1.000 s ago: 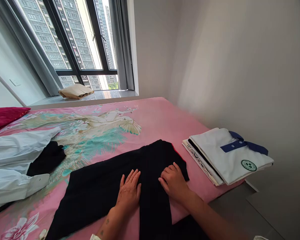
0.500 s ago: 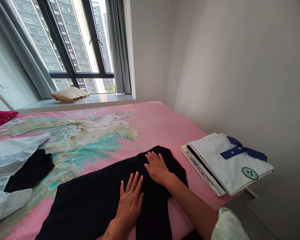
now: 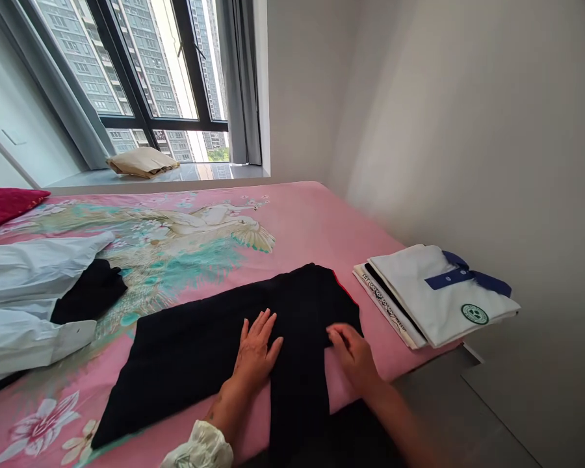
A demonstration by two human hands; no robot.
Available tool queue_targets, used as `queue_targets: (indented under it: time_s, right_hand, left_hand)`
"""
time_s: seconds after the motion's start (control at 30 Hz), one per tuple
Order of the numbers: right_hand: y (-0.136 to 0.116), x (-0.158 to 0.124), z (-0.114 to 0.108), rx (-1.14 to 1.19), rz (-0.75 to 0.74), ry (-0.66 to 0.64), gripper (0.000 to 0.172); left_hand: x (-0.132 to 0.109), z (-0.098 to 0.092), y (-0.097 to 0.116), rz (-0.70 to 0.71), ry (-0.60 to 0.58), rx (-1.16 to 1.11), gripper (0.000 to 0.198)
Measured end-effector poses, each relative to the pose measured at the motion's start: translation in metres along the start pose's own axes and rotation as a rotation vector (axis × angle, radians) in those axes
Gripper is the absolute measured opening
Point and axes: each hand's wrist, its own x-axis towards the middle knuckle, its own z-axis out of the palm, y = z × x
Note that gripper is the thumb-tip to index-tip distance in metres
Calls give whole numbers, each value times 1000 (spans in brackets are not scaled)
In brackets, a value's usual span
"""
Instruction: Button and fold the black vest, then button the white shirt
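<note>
A black garment (image 3: 199, 351) lies spread on the pink flowered bed sheet (image 3: 292, 227), one part hanging over the bed's near edge. My left hand (image 3: 256, 351) rests flat on its middle with the fingers stretched out. My right hand (image 3: 353, 354) sits at the garment's right edge, by the red trim, fingers curled down onto the cloth. Whether it pinches the cloth is unclear.
A stack of folded shirts (image 3: 436, 299), a white polo with blue collar on top, lies at the bed's right corner by the wall. White and black clothes (image 3: 39, 299) lie loose at the left. A red pillow (image 3: 4, 205) and a windowsill with a tan bundle (image 3: 141, 161) are behind.
My right hand has slid from the garment's upper middle back to its right edge. My left hand stays flat on the cloth. The view shifted slightly.
</note>
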Motion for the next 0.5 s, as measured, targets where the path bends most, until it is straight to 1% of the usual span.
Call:
queue_targets:
  time_s: [0.07,0.1,0.13,0.17,0.2,0.23,0.27,0.3,0.33,0.43,0.5]
  right_hand:
    - [15,-62,4,78,229,-32,38]
    - [23,-89,9,123,322,-90,39]
    - [29,-110,14,188,409,-142,36]
    - [34,-126,19,253,464,-190,29]
    - [35,-135,23,330,485,-237,24]
    - [34,-138,27,410,483,-277,29]
    - [31,-136,30,481,469,-311,39]
    - [26,-131,32,542,457,-344,47]
    - [20,-125,33,589,462,-377,51]
    - [0,-112,35,669,528,-468,46]
    - [-12,-115,35,749,555,-522,43]
  left_hand:
    - [-14,-3,6,-50,29,-84,46]
    - [-25,-4,11,-71,40,-126,44]
    - [-38,-6,17,-85,45,-167,42]
    - [-52,-7,23,-94,47,-206,40]
    - [-68,-9,29,-102,48,-245,38]
    - [-85,-10,34,-108,49,-283,37]
    - [-102,-9,39,-112,57,-318,37]
    - [-118,-8,42,-112,74,-345,37]
    - [-134,-5,44,-107,102,-363,38]
    - [-176,11,45,-41,235,-317,41]
    - [-197,23,46,31,310,-206,43]
